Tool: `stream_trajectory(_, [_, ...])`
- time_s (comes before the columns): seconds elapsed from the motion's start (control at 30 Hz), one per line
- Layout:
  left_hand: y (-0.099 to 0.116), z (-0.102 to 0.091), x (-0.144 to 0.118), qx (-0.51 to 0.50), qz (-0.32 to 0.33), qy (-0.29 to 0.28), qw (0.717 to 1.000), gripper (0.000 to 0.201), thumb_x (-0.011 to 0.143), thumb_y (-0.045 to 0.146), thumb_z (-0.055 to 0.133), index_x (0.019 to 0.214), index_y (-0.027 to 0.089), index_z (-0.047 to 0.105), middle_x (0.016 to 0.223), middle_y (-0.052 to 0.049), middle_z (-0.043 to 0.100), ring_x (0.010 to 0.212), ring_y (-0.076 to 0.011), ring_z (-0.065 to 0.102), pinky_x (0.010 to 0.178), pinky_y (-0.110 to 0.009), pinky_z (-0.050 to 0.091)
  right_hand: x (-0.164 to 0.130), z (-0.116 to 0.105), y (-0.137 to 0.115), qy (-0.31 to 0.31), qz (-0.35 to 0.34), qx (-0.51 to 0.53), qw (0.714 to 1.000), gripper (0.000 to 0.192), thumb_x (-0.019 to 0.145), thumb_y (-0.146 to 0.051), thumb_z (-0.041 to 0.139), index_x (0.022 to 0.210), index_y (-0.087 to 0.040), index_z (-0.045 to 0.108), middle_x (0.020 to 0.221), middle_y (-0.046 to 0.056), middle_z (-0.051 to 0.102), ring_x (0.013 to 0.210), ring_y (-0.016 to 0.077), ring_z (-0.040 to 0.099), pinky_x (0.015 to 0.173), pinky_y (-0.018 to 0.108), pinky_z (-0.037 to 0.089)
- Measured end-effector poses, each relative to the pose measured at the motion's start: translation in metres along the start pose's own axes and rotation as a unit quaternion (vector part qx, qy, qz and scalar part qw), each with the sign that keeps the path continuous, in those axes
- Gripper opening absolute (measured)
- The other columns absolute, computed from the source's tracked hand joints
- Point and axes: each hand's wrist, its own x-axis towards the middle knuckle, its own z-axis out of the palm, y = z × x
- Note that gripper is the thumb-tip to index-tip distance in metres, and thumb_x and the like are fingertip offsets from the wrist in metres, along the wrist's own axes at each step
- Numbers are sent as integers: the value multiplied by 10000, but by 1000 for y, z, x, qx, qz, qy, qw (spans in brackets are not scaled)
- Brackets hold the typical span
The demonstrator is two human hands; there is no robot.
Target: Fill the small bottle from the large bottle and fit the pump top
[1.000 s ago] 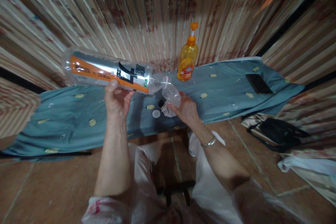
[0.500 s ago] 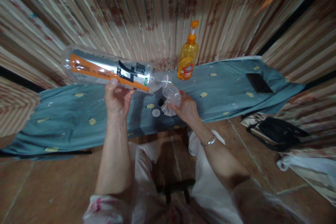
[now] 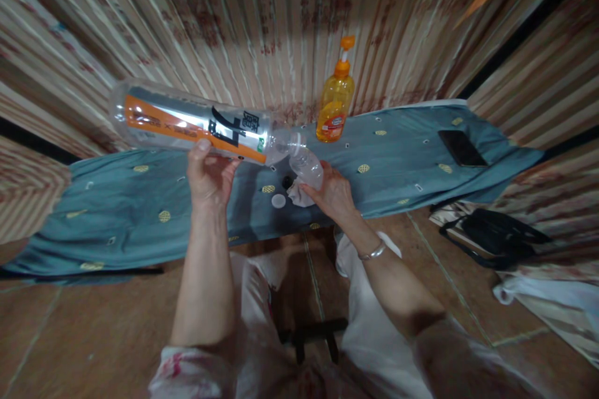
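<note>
left hand (image 3: 209, 176) clasps a large clear bottle (image 3: 191, 122), orange-labelled, held nearly level above the bench (image 3: 140, 212) with its open mouth touching the mouth of a small clear bottle (image 3: 306, 168). the right hand (image 3: 333, 193) grips that small bottle, tilted, just above the middle of the bench, with a white cloth (image 3: 299, 198) under it. a white cap (image 3: 278, 201) lies loose on the blue cover, so both bottles seem uncapped. judged from this, pouring is under way; how full the small bottle is cannot be told. an orange pump bottle (image 3: 335, 106) stands at the far edge, a dark phone (image 3: 461, 148) near the right end.
</note>
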Motion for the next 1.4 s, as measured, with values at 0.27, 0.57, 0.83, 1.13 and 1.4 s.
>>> stream_trajectory(0.27, [0, 1, 0, 0, -1, 11, 1000, 439, 521, 428, 818, 923, 266, 745, 682, 27, 643, 619, -166, 591, 564, -292, 510, 0, 1, 0, 0, 0, -17, 1000, 566, 841, -430, 787, 1260, -105, 588, 1078, 191, 754, 1039, 342, 722, 865, 415, 571])
stream_trajectory(0.57, [0, 3, -1, -3, 2, 11, 1000, 454, 525, 430, 823, 942, 264, 746, 704, 28, 659, 680, -179, 622, 578, -292, 520, 0, 2, 2, 10, -5, 0, 1000, 576, 824, -388, 809, 1267, -100, 578, 1079, 189, 756, 1022, 338, 720, 866, 417, 572])
stream_trajectory(0.83, [0, 0, 0, -5, 1, 2, 1000, 424, 514, 428, 842, 895, 264, 756, 728, 19, 670, 690, -180, 621, 584, -292, 538, 0, 2, 1, -1, -2, -4, 1000, 585, 837, -398, 797, 1282, -93, 569, 1084, 198, 753, 1041, 347, 719, 879, 427, 575])
stream_trajectory(1.13, [-1, 0, 0, -15, 7, 8, 1000, 406, 537, 410, 825, 902, 252, 747, 712, 31, 677, 659, -160, 623, 625, -296, 560, 0, -2, 0, -8, -4, -6, 1000, 574, 857, -428, 770, 1290, -104, 577, 1100, 193, 755, 1055, 343, 721, 880, 422, 577])
stream_trajectory(1.4, [2, 4, -1, 11, 14, 16, 1000, 356, 549, 408, 776, 878, 280, 732, 668, 23, 644, 683, -191, 633, 607, -312, 533, 0, 3, 3, 6, -15, -3, 1000, 569, 856, -441, 766, 1284, -116, 580, 1098, 190, 752, 1040, 344, 719, 868, 426, 571])
